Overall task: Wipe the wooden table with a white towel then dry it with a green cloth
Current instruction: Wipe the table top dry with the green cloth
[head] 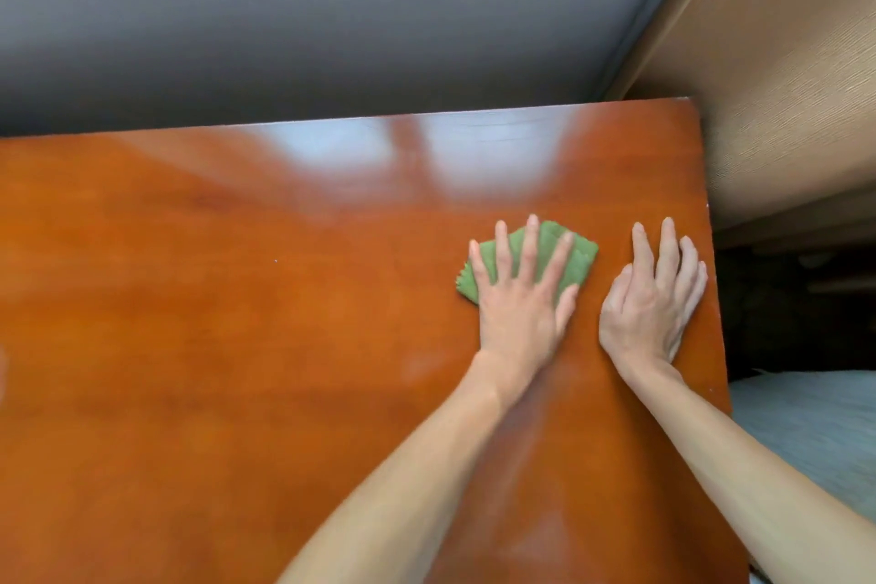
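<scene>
wooden table [237, 346]: glossy reddish-brown top, fills most of the view from 6 to 9 o'clock, far edge running across the middle, right edge dropping toward 4 o'clock; pale window glare on the surface near 12 o'clock. green cloth [580, 254]: folded into a small pad, lying flat on the table just right of centre, toward 2 o'clock, its frayed corner showing at the left side of the pad. left hand [521, 299]: laid palm-down on the green cloth, fingers straight and spread wide, pressing it to the wood; fingertips reach past the cloth's far edge. right hand [656, 299]: palm-down on bare wood just beside the cloth at its 3 o'clock side, fingers straight and close together, holding nothing, near the table's right edge. both forearms bare, entering from 5 o'clock. white towel: not seen. containers: none seen. grey wall [332, 14] beyond the far edge at 12 o'clock; tan wall [782, 62] at 2 o'clock; pale blue fabric [815, 432] below the table's right edge at 4 o'clock.
</scene>
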Tool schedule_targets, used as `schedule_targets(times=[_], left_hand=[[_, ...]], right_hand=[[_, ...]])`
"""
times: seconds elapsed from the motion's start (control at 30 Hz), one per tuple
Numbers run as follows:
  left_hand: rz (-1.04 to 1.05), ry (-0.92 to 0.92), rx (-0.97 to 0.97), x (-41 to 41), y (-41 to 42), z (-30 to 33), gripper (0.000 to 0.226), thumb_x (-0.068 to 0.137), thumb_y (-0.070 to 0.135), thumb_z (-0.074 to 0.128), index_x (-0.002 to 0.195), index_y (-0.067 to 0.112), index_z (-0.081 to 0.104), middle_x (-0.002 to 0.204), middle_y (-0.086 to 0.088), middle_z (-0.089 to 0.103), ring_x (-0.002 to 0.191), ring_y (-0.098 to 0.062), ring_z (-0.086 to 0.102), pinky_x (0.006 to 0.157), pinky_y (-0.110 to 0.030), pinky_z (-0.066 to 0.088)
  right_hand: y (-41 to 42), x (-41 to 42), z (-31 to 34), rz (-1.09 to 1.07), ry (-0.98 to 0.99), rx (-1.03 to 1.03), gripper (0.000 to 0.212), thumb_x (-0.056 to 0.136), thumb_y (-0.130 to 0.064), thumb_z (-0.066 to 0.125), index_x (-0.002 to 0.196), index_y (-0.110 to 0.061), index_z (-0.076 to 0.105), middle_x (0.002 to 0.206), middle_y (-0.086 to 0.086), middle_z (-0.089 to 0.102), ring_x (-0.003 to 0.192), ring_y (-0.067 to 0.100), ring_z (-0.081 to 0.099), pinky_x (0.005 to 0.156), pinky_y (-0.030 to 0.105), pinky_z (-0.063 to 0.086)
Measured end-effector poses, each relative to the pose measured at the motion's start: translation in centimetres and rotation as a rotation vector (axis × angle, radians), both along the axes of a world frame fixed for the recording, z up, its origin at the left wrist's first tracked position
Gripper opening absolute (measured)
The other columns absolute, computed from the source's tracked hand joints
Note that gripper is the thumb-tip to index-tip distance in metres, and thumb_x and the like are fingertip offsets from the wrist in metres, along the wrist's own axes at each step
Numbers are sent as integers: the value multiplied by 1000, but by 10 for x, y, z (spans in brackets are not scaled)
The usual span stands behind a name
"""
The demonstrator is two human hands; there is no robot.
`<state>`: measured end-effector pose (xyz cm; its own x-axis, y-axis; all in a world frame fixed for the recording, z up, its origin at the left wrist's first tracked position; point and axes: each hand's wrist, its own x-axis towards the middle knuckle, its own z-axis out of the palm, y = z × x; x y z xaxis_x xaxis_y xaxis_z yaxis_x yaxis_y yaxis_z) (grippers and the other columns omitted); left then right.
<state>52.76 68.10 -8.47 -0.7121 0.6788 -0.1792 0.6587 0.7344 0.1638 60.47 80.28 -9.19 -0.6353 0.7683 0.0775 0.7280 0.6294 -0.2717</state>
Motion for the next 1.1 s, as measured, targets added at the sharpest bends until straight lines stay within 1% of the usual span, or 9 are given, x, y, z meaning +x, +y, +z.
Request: schedule_targets(times=[0.1, 0.17, 0.37, 0.5, 0.6, 0.73, 0.87, 0.97, 1.1], left_hand=[[-78, 10, -8, 25, -25, 2, 60, 101, 57, 32, 157, 37, 25, 166, -6, 19, 151, -41, 15, 115, -67, 16], [-35, 25, 3, 18, -56, -1, 59, 100, 58, 35, 155, 39, 29, 165, -4, 24, 150, -40, 21, 115, -65, 20], [497, 15, -71, -69, -180, -6, 63, 96, 54, 32, 153, 30, 37, 162, -10, 28, 146, -45, 24, 114, -67, 18], [955, -4, -66, -127, -242, -1, 64, 99, 54, 24, 157, 28, 26, 164, -15, 19, 148, -48, 15, 113, -70, 12], [1097, -20, -40, -165, -242, 0, 58, 105, 49, 24, 159, 30, 16, 167, -12, 9, 151, -45, 4, 116, -66, 3], [934, 13, -22, -179, -186, -4, 58, 105, 48, 24, 160, 30, 14, 167, -11, 8, 151, -44, 4, 117, -66, 4], [590, 37, -28, -147, -98, -4, 65, 98, 54, 15, 158, 29, 24, 167, -10, 15, 150, -44, 12, 117, -67, 9], [332, 67, -8, -105, -35, -3, 62, 99, 53, 21, 156, 29, 30, 165, -10, 23, 149, -45, 19, 115, -69, 14], [72, 29, -16, -38, 18, -1, 62, 100, 55, 23, 158, 32, 22, 167, -8, 12, 152, -41, -1, 118, -67, 3]], right_hand=[[0, 1, 1, -2, 11, 3, 49, 100, -18, 37, 149, -18, 40, 160, 11, 31, 147, 34, 26, 123, 52, 13], [0, 1, 1, -6, 12, 0, 49, 101, -20, 36, 149, -18, 41, 160, 11, 31, 147, 34, 27, 123, 52, 13], [1, 0, 3, -9, 30, -29, 49, 100, -23, 35, 148, -18, 43, 160, 11, 33, 147, 34, 27, 123, 52, 14], [1, 1, 1, -8, 28, -26, 50, 99, -23, 35, 149, -18, 42, 160, 11, 32, 147, 34, 27, 123, 53, 14], [1, 0, 0, -11, 25, -14, 50, 99, -21, 36, 148, -17, 42, 160, 11, 32, 147, 35, 27, 122, 53, 14], [0, 0, -1, -12, 13, -7, 51, 99, -24, 32, 149, -18, 41, 160, 11, 32, 147, 34, 27, 122, 53, 14], [1, 0, 1, -8, 23, -20, 51, 99, -24, 33, 148, -16, 42, 160, 12, 32, 147, 35, 26, 122, 54, 14], [-1, -1, 2, -11, 35, -33, 50, 99, -24, 33, 148, -15, 42, 159, 13, 33, 146, 36, 27, 122, 55, 14], [3, 4, 2, 11, 44, -57, 48, 101, -22, 34, 148, -16, 42, 160, 12, 32, 147, 35, 25, 123, 53, 12]])
